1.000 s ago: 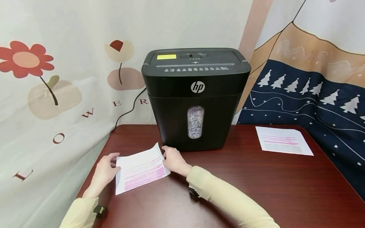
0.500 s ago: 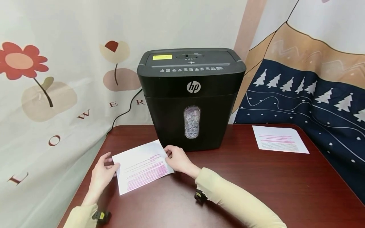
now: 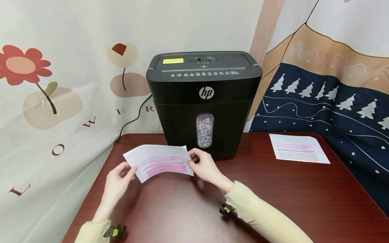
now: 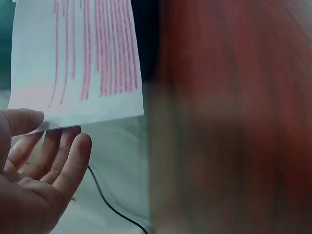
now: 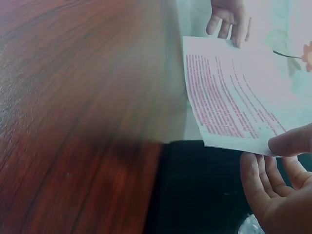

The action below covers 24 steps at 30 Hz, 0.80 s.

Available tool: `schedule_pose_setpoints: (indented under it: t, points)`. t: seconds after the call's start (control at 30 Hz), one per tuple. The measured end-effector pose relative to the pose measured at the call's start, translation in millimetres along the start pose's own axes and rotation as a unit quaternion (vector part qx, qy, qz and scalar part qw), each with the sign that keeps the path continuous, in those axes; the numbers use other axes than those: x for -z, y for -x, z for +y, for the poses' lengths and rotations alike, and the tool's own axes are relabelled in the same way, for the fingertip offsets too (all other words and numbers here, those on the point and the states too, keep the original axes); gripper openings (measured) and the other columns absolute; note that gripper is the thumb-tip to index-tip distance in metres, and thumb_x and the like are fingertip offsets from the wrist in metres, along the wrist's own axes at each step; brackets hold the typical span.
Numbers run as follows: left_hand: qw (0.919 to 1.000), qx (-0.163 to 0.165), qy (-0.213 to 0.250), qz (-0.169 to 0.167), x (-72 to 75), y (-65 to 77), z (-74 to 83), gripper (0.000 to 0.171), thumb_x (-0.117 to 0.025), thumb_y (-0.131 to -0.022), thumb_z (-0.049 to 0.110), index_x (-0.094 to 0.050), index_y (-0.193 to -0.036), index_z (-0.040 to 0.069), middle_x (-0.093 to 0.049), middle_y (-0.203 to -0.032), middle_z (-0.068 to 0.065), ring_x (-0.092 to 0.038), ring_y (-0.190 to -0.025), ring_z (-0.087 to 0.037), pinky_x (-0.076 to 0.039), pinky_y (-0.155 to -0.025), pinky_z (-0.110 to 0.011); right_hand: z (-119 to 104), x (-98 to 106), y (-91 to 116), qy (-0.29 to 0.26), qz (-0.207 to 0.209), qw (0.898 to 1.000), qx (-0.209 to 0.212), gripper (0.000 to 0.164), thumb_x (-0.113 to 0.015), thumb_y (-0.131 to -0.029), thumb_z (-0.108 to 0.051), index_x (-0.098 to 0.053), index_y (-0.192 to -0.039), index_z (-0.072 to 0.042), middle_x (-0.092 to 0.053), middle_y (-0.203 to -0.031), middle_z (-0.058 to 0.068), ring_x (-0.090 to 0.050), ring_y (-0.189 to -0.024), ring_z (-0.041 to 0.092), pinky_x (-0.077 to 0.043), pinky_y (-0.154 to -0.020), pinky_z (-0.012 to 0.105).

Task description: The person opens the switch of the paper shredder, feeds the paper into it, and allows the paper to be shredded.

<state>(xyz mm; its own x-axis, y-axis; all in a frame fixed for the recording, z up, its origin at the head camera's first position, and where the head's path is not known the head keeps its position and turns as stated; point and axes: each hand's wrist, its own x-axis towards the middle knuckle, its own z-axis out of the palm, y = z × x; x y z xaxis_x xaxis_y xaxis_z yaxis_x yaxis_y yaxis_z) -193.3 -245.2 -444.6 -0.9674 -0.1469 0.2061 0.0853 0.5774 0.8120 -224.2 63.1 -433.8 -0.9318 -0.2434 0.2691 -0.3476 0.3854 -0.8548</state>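
Observation:
A white sheet of paper (image 3: 165,160) with pink-marked lines of print is held up off the table, bowed a little, in front of the shredder. My left hand (image 3: 118,184) pinches its left edge between thumb and fingers; the left wrist view shows that thumb (image 4: 24,122) on the printed face and the fingers behind. With my right hand (image 3: 206,167) I pinch the right edge, thumb in front, as the right wrist view also shows. Behind the sheet stands a black HP paper shredder (image 3: 179,118) with shreds showing in its window (image 3: 205,130).
A second sheet of paper (image 3: 299,148) with pink-marked print lies flat at the table's back right. The dark red table (image 3: 258,189) meets printed curtains (image 3: 76,141) at the left and back. A black cord (image 3: 133,119) runs from behind the shredder to the left.
The sheet has been raised off the table and moved right, now bowed between both hands. My right hand has moved up and right, the left slightly right. The view shifted slightly early on.

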Motion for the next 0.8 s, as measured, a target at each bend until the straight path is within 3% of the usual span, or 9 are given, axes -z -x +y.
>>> schedule_pose_setpoints:
  t: [0.27,0.47,0.63,0.8]
  points:
    - [0.9974,-0.042,0.031,0.049,-15.3,12.1,36.9,0.013,-0.072,-0.099,0.013,-0.075,-0.108,0.003,-0.076,-0.097,-0.017,-0.064,-0.074,0.008,-0.053,-0.068,-0.006,-3,21,16,-0.014,0.045,0.999,-0.004,0.017,-0.066,-0.091,0.001,-0.070,-0.106,-0.005,-0.074,-0.097,0.013,-0.067,-0.085,0.011,-0.057,-0.073,0.016]
    - [0.9867,-0.100,0.070,0.107,-28.4,17.9,55.2,0.008,-0.075,-0.094,0.001,-0.077,-0.101,0.004,-0.068,-0.083,0.014,-0.063,-0.070,0.013,-0.051,-0.071,-0.002,-9,38,29,-0.017,0.096,0.995,0.010,0.014,-0.069,-0.091,0.005,-0.068,-0.103,-0.003,-0.073,-0.097,0.015,-0.068,-0.087,0.017,-0.060,-0.075,0.017]
    - [0.9775,-0.135,0.112,0.118,-36.2,20.8,67.2,0.007,-0.073,-0.093,-0.005,-0.075,-0.095,0.001,-0.064,-0.083,0.022,-0.063,-0.073,0.010,-0.054,-0.076,-0.003,-12,55,37,0.005,0.137,0.990,0.030,0.015,-0.071,-0.091,0.005,-0.071,-0.103,-0.004,-0.077,-0.102,0.014,-0.072,-0.087,0.021,-0.063,-0.077,0.023]
    - [0.9700,-0.173,0.122,0.120,-42.2,22.7,77.3,0.011,-0.073,-0.093,-0.004,-0.077,-0.094,0.006,-0.067,-0.085,0.020,-0.062,-0.069,0.004,-0.052,-0.068,-0.006,-13,73,43,0.014,0.179,0.983,0.050,0.016,-0.072,-0.091,0.005,-0.072,-0.105,-0.003,-0.078,-0.104,0.014,-0.074,-0.087,0.020,-0.061,-0.078,0.018]
